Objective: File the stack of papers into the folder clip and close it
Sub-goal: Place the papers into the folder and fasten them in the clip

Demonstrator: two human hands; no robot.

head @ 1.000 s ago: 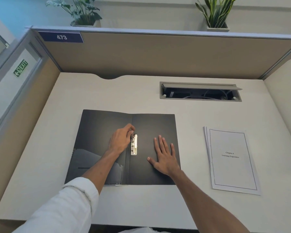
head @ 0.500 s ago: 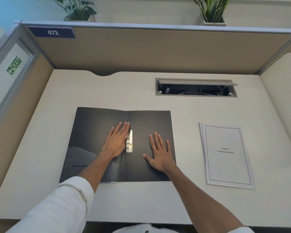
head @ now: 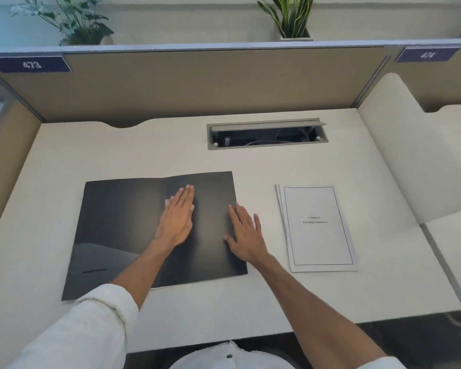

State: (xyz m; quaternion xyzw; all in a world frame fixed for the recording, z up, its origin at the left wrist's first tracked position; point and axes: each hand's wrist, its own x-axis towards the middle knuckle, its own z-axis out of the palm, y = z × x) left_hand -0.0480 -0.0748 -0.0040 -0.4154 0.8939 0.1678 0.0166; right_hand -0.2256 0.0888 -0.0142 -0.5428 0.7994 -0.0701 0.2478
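Observation:
A black folder [head: 117,230] lies open and flat on the white desk [head: 250,296]. My left hand [head: 177,218] rests flat, palm down, over the spine and covers the metal clip; only a sliver of the clip [head: 167,202] shows at its left edge. My right hand [head: 244,234] lies flat with fingers spread at the right edge of the folder's right half. A stack of white papers [head: 317,227] with a framed title page lies on the desk to the right of the folder, apart from both hands.
A cable hatch [head: 266,134] stands open in the desk behind the folder. Beige partition panels [head: 197,83] close off the back and left. A white curved divider [head: 415,155] bounds the right side. Potted plants [head: 290,17] stand on the ledge behind.
My left hand has slid right onto the clip and now covers it. My right hand has shifted right to the folder's edge. The camera has turned to the right.

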